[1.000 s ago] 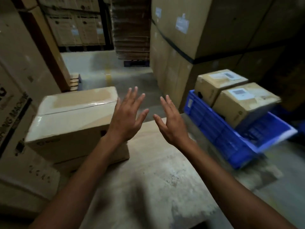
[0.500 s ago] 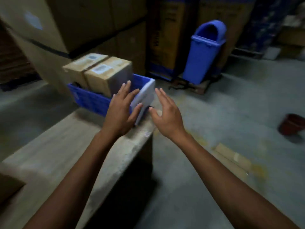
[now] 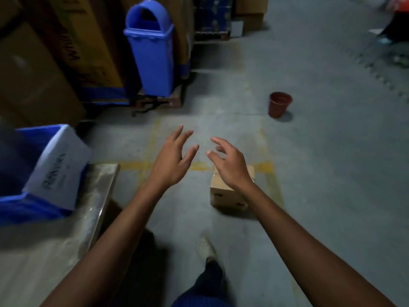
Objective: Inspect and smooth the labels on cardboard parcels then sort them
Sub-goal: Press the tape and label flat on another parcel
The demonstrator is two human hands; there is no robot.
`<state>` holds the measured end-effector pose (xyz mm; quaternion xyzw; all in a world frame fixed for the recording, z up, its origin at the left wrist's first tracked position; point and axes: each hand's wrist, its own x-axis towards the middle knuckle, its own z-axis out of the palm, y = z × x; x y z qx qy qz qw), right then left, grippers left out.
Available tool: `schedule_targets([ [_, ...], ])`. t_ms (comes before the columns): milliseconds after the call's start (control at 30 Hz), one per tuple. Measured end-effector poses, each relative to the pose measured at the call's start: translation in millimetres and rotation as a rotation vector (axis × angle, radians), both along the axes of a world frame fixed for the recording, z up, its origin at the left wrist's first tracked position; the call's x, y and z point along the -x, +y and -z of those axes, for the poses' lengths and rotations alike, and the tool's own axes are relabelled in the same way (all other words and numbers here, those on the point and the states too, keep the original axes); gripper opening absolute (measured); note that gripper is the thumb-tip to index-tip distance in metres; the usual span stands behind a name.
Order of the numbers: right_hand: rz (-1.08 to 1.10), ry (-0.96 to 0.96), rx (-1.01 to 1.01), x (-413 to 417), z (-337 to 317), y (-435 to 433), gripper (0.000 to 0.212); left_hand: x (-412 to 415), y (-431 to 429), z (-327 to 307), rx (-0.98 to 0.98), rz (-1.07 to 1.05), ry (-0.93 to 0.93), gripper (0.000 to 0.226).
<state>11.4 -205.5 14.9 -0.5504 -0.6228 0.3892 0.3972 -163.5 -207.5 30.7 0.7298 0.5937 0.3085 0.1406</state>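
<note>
A small cardboard parcel (image 3: pixel 223 192) sits on the grey floor, partly hidden behind my right wrist. My right hand (image 3: pixel 228 161) hovers above it with fingers spread and loosely bent, holding nothing. My left hand (image 3: pixel 174 158) hangs in the air to its left, fingers straight and spread, also empty. No label shows on the parcel from here.
A table (image 3: pixel 95 191) fills the lower left, with a blue crate (image 3: pixel 13 209) and its white end panel (image 3: pixel 58 165) on it. A blue bin (image 3: pixel 149 47), tall cartons (image 3: pixel 33 69), a red-brown pot (image 3: pixel 279 104) and my foot (image 3: pixel 205 248) are also here.
My view has swung right, from the table and the crate of parcels to the floor. Both hands stayed raised and empty and now hover over a small parcel on the floor.
</note>
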Motion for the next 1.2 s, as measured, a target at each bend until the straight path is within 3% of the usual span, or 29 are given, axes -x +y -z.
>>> schedule_targets([
  [67, 0.011, 0.269, 0.192, -20, 13, 25, 0.040, -12, 30, 20, 0.125, -0.002, -0.121, 0.048],
  [167, 0.119, 0.512, 0.388, -51, 43, 76, 0.045, -23, 80, 50, 0.371, -0.058, -0.541, 0.047],
  [233, 0.180, 0.569, 0.462, -72, 68, 114, 0.052, -26, 122, 74, 0.516, -0.094, -0.747, 0.053],
  [433, 0.366, 0.598, 0.649, -124, 144, 222, 0.065, -44, 262, 166, 0.797, -0.303, -1.030, 0.068],
  [800, 0.630, 0.512, 0.973, -174, 361, 355, 0.072, -85, 414, 401, 1.095, -0.491, -0.998, 0.081],
  [1033, 0.707, 0.372, 1.165, -201, 525, 374, 0.066, -105, 425, 571, 1.173, -0.634, -0.902, 0.078],
  [1200, 0.708, 0.200, 1.375, -208, 578, 372, 0.070, -109, 404, 636, 1.270, -0.758, -0.764, 0.073],
])
